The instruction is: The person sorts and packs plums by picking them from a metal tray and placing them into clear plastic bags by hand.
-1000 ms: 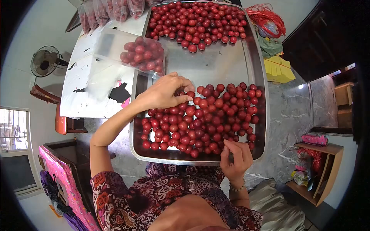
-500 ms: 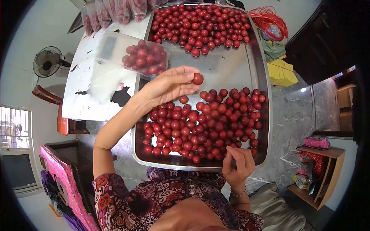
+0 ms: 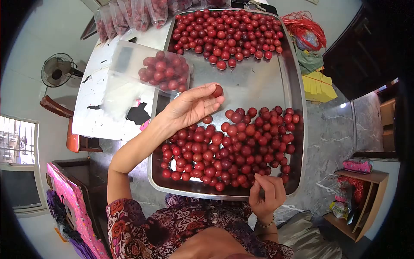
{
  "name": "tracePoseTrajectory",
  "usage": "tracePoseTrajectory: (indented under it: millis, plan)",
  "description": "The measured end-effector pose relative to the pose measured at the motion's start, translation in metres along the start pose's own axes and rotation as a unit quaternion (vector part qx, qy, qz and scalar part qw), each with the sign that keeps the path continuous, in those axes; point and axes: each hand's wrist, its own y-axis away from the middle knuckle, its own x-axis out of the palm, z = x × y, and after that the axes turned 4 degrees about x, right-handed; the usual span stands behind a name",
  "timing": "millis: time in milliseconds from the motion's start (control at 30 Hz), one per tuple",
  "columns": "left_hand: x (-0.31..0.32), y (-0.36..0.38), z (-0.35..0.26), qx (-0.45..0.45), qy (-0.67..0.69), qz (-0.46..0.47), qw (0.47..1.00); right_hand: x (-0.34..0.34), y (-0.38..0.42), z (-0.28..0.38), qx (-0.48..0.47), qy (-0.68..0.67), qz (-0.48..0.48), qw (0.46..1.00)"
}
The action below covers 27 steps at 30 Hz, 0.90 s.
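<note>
My left hand [image 3: 189,108] is raised over the middle of the metal tray [image 3: 301,142], pinching one red plum [image 3: 218,91] between thumb and fingers. Below it, in the near half of the tray, lies a spread of loose red plums [image 3: 224,153]. My right hand [image 3: 268,194] rests at the tray's near right edge, beside these plums. Its fingers are curled together, and whatever they may hold is hidden. Left of the tray, a clear plastic bag [image 3: 123,64] lies on its side, partly filled with plums.
More plums [image 3: 228,34] cover the tray's far end. Several filled bags [image 3: 140,15] stand at the back of the white table [image 3: 92,121]. Red string [image 3: 304,30] and a yellow stack [image 3: 319,86] lie right of the tray. A wooden shelf [image 3: 375,194] stands at the right.
The view has shifted slightly, with the scene sitting lower. My left hand has drawn back a little, and its plum is now partly covered by the fingers. My right hand stays curled at the tray edge.
</note>
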Motion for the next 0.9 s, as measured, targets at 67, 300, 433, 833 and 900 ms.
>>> tracePoseTrajectory:
  millis: [67, 300, 433, 833, 900]
  plan:
    - [-0.0001, 0.0004, -0.0006, -0.006, 0.008, 0.0, 1.0, -0.0004, -0.0003, 0.0, -0.001, -0.001, -0.002, 1.0]
    - [0.0043, 0.0021, 0.0004, 0.004, -0.007, 0.004, 1.0, -0.0015, -0.0001, -0.0007, -0.007, -0.005, 0.002, 1.0]
    - [0.0042, 0.0016, -0.0003, 0.002, -0.016, 0.006, 1.0, -0.0023, 0.0003, -0.001, -0.004, -0.004, 0.006, 1.0]
    - [0.0007, -0.0001, 0.0004, 0.003, -0.003, 0.039, 0.999, -0.0035, -0.0002, -0.0008, -0.005, -0.003, 0.009, 1.0]
    - [0.0027, 0.0003, 0.0003, 0.004, 0.003, 0.042, 0.999, -0.0031, 0.0004, -0.0019, -0.007, -0.003, 0.007, 1.0]
